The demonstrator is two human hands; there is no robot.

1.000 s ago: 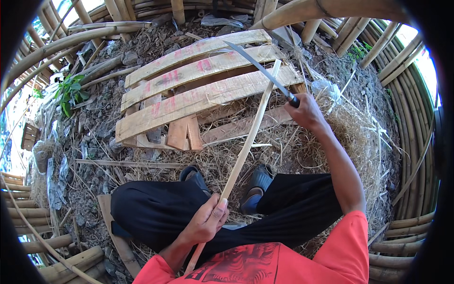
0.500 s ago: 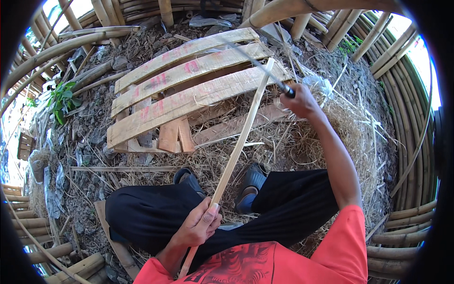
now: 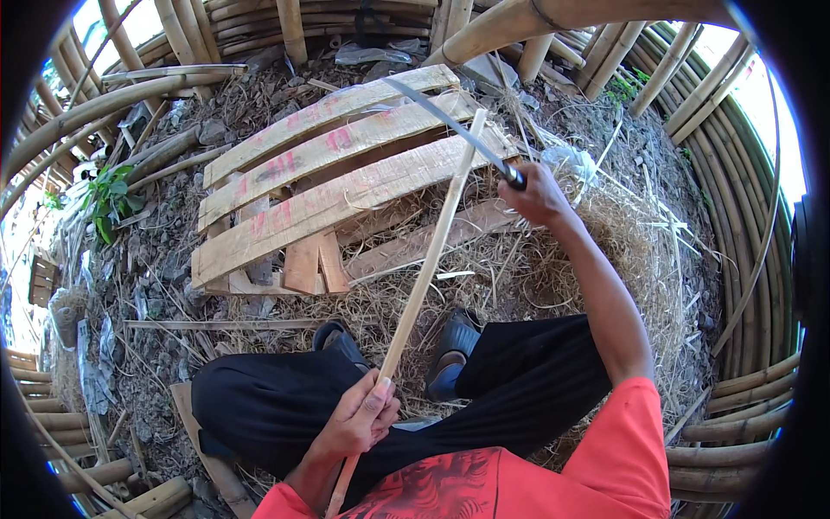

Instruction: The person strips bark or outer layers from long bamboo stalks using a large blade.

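Observation:
My left hand (image 3: 359, 417), closed above my lap, grips a long, thin strip of pale split wood or bamboo (image 3: 428, 268). The strip slants up and away to the right, and its lower end runs down past my wrist beside my shirt. In my right hand (image 3: 534, 197) is the dark handle of a long knife (image 3: 450, 119). Its narrow grey blade points to the far left and crosses the strip close to the far end. Whether the edge touches the strip, I cannot tell. Behind the blade lies a slatted wooden pallet (image 3: 346, 194) with red marks.
Curled shavings (image 3: 553, 277) cover the ground around my sandals (image 3: 456, 342). A thin stick (image 3: 233, 325) lies left of my feet. Bamboo poles (image 3: 743, 233) wall the space, and a thick pole (image 3: 562, 22) crosses overhead. Stones, plastic scraps and a green plant (image 3: 112, 197) are at left.
The whole view has shifted slightly left and down. Both hands keep their grips; the blade, blurred before, now looks sharper and still crosses the strip near its far end.

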